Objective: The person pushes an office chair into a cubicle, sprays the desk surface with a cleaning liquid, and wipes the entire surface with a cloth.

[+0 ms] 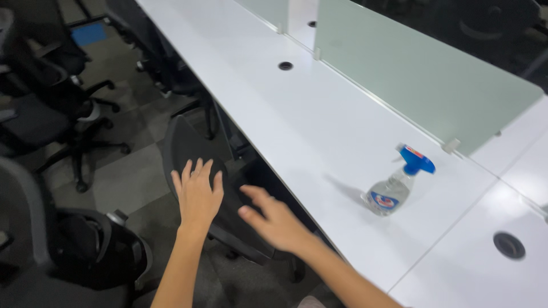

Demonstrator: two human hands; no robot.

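A long white desk (297, 114) runs beside a black chair (188, 142). The left hand (197, 194) rests spread and empty on the chair's back; the right hand (274, 219) hovers open, holding nothing. A spray bottle (394, 188) stands on the desk, well apart.

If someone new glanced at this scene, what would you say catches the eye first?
Two bare hands reach out low in the middle: the left hand spread over the back of a black office chair, the right hand open beside it, holding nothing. To the right, a clear spray bottle with a blue trigger head stands alone on the long white desk, near a frosted green divider panel.
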